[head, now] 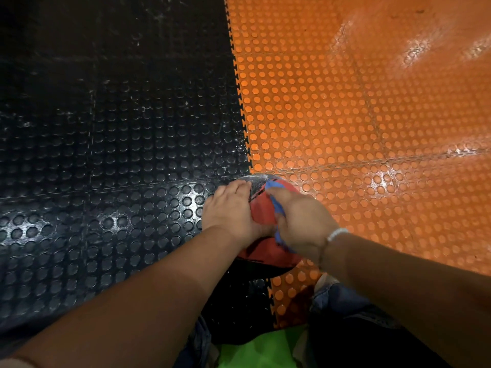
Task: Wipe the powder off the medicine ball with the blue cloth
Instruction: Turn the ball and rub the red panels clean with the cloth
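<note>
studded floor [132, 155], black meeting orange; the ball [261, 212] sits on the seam. left hand [231, 211] lies flat on its left side, fingers together. right hand [300, 221] grips the cloth [276, 205] against the top. powder [256, 183] whitens the far side and the near red looks clean, so the wiping seems partly done.

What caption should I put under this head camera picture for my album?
Left hand rests on the medicine ball while the right hand holds a blue cloth against it.

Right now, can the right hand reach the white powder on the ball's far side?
Probably yes: the right hand holds the blue cloth on the medicine ball right beside the powder, and the left hand only borders it.
</note>
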Available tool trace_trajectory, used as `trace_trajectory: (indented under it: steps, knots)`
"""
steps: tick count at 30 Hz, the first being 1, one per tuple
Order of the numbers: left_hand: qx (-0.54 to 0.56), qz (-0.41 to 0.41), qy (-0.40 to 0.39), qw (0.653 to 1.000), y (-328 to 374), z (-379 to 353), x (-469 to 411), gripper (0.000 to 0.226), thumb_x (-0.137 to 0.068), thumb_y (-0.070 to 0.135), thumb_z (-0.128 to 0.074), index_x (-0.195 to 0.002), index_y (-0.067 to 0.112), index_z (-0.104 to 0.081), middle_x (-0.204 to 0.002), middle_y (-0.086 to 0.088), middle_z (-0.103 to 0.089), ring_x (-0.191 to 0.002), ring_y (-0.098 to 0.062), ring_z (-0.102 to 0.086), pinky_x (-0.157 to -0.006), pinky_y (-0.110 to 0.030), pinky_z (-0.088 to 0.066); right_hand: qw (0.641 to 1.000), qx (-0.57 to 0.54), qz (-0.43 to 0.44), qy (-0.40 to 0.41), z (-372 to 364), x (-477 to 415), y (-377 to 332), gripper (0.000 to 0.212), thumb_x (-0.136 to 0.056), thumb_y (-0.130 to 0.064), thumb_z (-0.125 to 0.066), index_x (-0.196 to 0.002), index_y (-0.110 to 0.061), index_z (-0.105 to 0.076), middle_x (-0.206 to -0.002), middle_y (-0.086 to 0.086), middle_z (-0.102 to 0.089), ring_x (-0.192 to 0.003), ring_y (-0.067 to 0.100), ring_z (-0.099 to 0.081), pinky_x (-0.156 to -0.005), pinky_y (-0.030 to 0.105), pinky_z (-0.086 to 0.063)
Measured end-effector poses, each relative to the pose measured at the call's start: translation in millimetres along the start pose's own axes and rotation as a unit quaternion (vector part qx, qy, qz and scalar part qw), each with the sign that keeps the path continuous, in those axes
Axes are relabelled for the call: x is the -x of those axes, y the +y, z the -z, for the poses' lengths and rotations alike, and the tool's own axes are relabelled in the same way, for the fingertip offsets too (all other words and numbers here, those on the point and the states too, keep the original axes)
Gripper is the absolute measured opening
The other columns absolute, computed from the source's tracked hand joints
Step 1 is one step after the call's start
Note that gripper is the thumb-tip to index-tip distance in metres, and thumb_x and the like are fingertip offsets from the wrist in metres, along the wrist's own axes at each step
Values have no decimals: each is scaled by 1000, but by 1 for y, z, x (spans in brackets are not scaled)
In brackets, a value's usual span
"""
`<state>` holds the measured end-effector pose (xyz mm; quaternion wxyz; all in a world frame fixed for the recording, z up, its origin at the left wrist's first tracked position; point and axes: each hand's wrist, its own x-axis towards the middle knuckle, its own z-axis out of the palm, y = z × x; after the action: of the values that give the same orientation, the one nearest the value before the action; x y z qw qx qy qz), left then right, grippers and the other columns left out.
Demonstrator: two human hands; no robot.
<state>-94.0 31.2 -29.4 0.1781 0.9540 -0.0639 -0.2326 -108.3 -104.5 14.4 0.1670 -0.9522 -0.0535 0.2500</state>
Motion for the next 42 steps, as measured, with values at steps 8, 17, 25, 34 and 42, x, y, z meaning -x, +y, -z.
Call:
trace_trajectory:
  steps: [8,17,25,34,42]
  knots:
    - [-16,11,-18,1000,1,3,2,118,-56,81,-64,-149,22,-22,-153,7,-25,-139,-17,-23,-113,-35,-21,995,-27,-96,20,8,-30,11,56,-86,-6,-48,-139,-12,-31,-113,18,-60,-104,35,-56,-75,33,-43]
    - [-13,-2,-13,1000,3,0,10,116,-54,78,-68,-148,25,-23,-151,9,-25,-139,-16,-23,-113,-35,-20,997,-18,-32,67,0,-26,17,30,-87,-16,-50,-112,-23,-66,-116,4,-60,-104,24,-57,-85,25,-42]
    - [15,-7,-1,1000,5,-4,11,115,-54,75,-71,-147,26,-24,-150,12,-26,-138,-13,-22,-112,-32,-18,996,19,80,37,-4,-22,8,28,-87,-17,-52,-111,-19,-66,-115,5,-61,-106,25,-55,-91,32,-44]
    - [26,-54,-39,997,-6,0,0,122,-47,74,-75,-149,34,-21,-150,19,-24,-137,-10,-21,-115,-34,-17,992,67,84,64,0,-29,17,25,-84,-17,-56,-106,-21,-68,-111,1,-64,-105,24,-55,-90,30,-41]
    - [37,-66,-41,996,-2,-3,1,121,-47,74,-75,-149,33,-21,-149,19,-25,-135,-10,-22,-114,-34,-19,996,55,-14,73,8,-41,25,28,-89,-18,-50,-111,-23,-66,-118,2,-61,-108,24,-53,-86,29,-43]
